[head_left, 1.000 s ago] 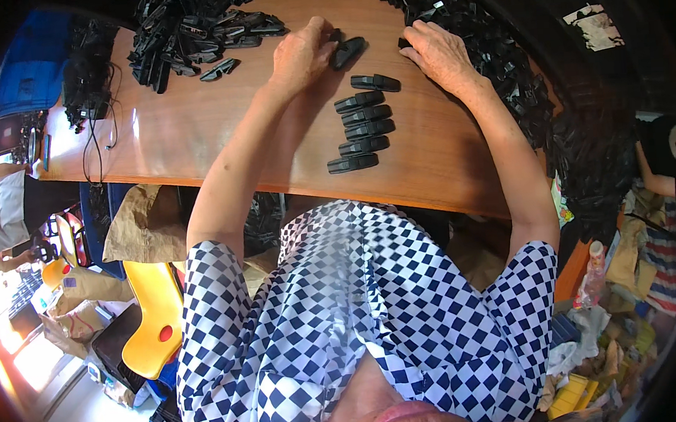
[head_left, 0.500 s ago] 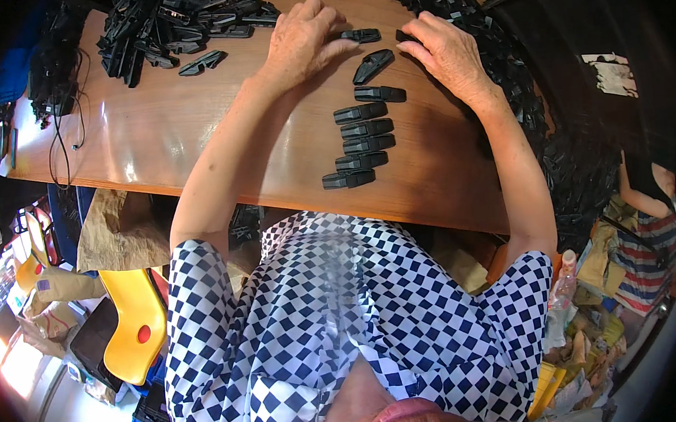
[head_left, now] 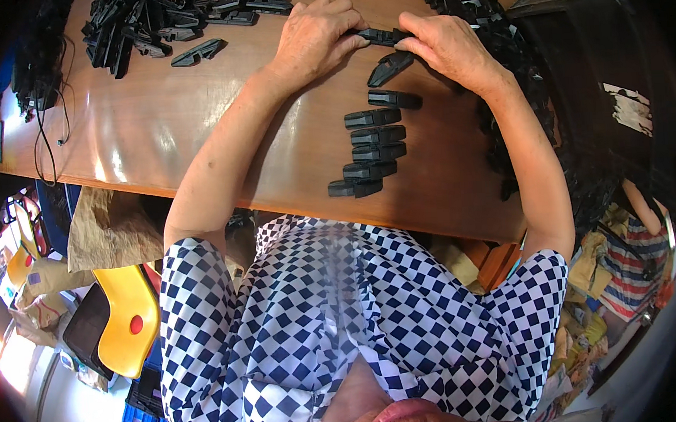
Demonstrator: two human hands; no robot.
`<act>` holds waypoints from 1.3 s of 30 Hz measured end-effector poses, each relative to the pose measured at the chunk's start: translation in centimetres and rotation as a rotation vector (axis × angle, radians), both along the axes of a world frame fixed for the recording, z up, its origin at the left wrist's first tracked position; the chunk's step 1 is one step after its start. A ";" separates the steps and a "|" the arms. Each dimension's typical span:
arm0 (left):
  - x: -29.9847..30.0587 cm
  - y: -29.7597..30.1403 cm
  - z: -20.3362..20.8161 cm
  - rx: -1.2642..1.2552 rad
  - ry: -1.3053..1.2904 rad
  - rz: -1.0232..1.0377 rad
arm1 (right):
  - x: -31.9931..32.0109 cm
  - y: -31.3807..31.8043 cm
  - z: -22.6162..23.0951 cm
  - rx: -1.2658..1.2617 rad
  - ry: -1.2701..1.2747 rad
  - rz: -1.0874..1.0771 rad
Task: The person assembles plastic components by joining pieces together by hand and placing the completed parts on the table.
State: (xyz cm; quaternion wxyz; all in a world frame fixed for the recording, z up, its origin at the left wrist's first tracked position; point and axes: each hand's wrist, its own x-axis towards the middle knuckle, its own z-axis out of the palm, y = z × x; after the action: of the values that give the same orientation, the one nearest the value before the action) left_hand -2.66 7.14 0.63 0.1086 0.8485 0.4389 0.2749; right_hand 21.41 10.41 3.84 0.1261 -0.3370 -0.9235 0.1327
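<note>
Far out on the wooden table [head_left: 193, 127], my left hand [head_left: 319, 36] pinches the left end of a small black plastic part [head_left: 378, 37]. My right hand [head_left: 448, 43] closes its thumb and forefinger on a small black piece that meets that part's right end; the fingers mostly hide it. Just below them a black wedge-shaped part [head_left: 390, 69] lies tilted. Nearer to me, several similar black parts [head_left: 372, 118] form a rough column, running toward the table's front edge.
A heap of black parts [head_left: 164, 24] covers the far left, with one loose part [head_left: 198, 53] beside it. Another heap [head_left: 510, 53] lines the right side. A black cable [head_left: 40, 144] hangs over the left edge. A yellow chair [head_left: 124, 324] stands below; another person's arm [head_left: 642, 206] shows at right.
My right hand has moved left, bringing its piece up against the part in my left hand; before, a gap lay between them. The whole view has shifted slightly.
</note>
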 end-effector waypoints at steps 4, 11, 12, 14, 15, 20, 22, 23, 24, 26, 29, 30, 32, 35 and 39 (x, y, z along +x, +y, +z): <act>0.1 0.9 -0.8 0.052 -0.017 -0.032 | -1.1 0.4 -0.9 -0.038 0.013 0.011; -0.7 -2.5 0.6 -0.021 -0.180 0.112 | 0.3 4.0 -1.7 -0.148 -0.190 0.008; -1.2 -4.9 1.4 -0.129 -0.375 0.166 | 0.4 3.7 -1.9 -0.141 -0.180 0.017; -2.3 -10.9 3.2 -0.709 -0.471 0.250 | 1.1 2.5 -2.8 -0.269 0.067 -0.118; -2.5 -13.8 3.5 -1.013 -0.634 0.206 | 1.5 2.2 -4.1 -0.164 0.192 -0.134; -1.3 -22.2 -0.9 -1.977 -1.525 0.162 | -1.3 -1.4 -8.4 -0.008 0.539 -0.227; -0.7 -20.7 -1.7 -2.015 -1.877 0.213 | -3.1 -2.7 -9.4 0.060 0.615 -0.304; -0.3 -19.9 -1.6 -1.984 -1.882 0.267 | -4.2 -3.4 -9.7 0.125 0.598 -0.363; 0.4 -19.1 -1.0 -1.953 -1.888 0.326 | -5.2 -4.4 -10.2 0.185 0.581 -0.423; 1.5 -18.4 -2.6 -1.836 -2.023 0.397 | -7.6 -6.3 -10.1 0.235 0.549 -0.459; 1.7 -17.3 -3.1 -1.723 -2.216 0.472 | -10.7 -9.4 -9.0 0.191 0.521 -0.467; 1.3 -17.6 -3.2 -1.599 -2.285 0.324 | -11.7 -10.1 -8.6 0.194 0.539 -0.456; -0.4 -19.0 -4.3 -1.530 -2.341 0.205 | -13.8 -11.1 -8.3 0.179 0.518 -0.377; -3.8 -21.9 -5.2 -1.201 -2.278 0.296 | -17.5 -13.1 -7.7 0.138 0.491 -0.198; -8.9 -26.1 -6.9 -0.929 -2.209 0.349 | -22.2 -15.9 -7.4 0.062 0.536 0.155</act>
State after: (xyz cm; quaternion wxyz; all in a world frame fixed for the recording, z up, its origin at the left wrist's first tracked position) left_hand -11.59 -18.95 -6.30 0.6804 -0.0341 0.2749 0.6785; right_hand -0.84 -5.49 -3.54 0.3659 -0.2142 -0.8838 0.1979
